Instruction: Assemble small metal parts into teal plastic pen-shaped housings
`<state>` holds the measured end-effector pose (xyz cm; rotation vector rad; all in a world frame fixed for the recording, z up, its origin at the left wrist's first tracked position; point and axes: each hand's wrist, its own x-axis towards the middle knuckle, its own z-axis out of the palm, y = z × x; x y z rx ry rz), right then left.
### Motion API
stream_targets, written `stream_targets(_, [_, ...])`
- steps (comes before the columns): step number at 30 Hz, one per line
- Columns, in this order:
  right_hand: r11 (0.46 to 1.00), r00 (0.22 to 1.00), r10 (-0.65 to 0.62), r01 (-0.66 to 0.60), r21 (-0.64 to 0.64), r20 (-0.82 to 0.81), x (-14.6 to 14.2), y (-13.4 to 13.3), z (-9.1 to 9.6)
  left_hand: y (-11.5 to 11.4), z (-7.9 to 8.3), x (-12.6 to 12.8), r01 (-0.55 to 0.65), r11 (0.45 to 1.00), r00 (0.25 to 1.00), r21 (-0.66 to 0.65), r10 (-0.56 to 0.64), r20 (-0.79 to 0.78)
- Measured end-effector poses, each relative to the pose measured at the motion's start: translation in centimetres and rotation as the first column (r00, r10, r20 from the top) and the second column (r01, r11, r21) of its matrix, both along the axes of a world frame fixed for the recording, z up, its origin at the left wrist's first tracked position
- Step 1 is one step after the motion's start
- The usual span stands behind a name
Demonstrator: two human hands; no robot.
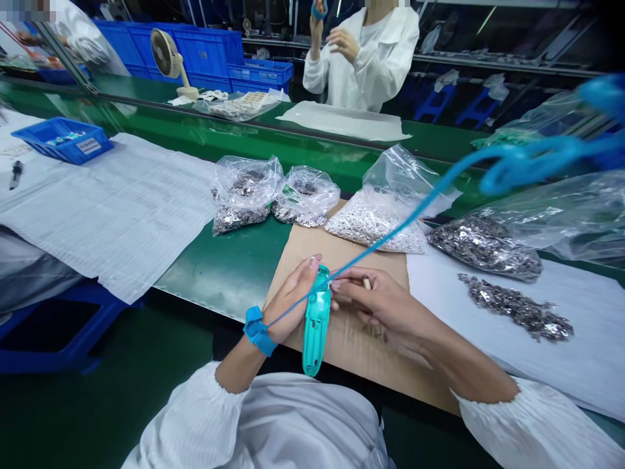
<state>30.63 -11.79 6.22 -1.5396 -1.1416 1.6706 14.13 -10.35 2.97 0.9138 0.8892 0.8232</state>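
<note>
Left hand [293, 301] closed round teal plastic case [317, 320]. Right hand [385, 307] half-closed, fingertips at case top, grip unclear. Both above cardboard [322, 251].

Left hand [293, 301] grips teal plastic handheld device [316, 322]; blue wrist strap [256, 331] on wrist. Right hand [385, 306] at device top. Cardboard sheet [312, 244] beneath. Bagged metal parts [488, 244] at 2 o'clock, loose metal parts [515, 306] at 3 o'clock.

Our left hand [293, 303] grips a teal plastic casing [317, 319], which stands nearly upright with its rounded lower end below the fingers. Our right hand [385, 306] touches its top, above a cardboard sheet [395, 371].
</note>
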Motion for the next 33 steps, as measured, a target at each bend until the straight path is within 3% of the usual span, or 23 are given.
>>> stream_targets(2, [0.998,0.998,0.045,-0.046,-0.030,-0.051,0.4,0.1,0.3,0.0,0.4,-0.1,0.091,0.984,0.989,-0.151,-0.071,0.131])
stream_targets(5, [0.995,0.990,0.091,-0.095,-0.036,-0.108,0.8,0.2,0.4,-0.2,1.3,-0.1,0.116,0.956,0.982,-0.270,-0.070,0.175])
stream_targets(13, [0.995,0.988,0.051,-0.062,-0.072,-0.149,1.0,0.0,0.8,-0.3,1.4,0.0,0.139,0.936,0.981,-0.322,-0.085,0.177])
stream_targets(21, [0.997,0.998,0.047,-0.050,-0.058,-0.045,1.2,-0.5,0.5,-0.8,1.4,0.8,0.069,0.985,0.996,-0.160,-0.060,0.063])
stream_targets(28, [0.966,0.939,-0.130,0.048,-0.253,-0.319,0.7,-1.1,0.2,-1.3,0.8,1.4,-0.061,0.996,0.998,0.058,0.060,0.007])
stream_targets(33, [0.954,0.918,-0.172,0.065,-0.293,-0.359,0.3,-1.5,0.1,-1.5,0.6,1.4,-0.080,0.991,0.996,0.108,0.084,-0.027])
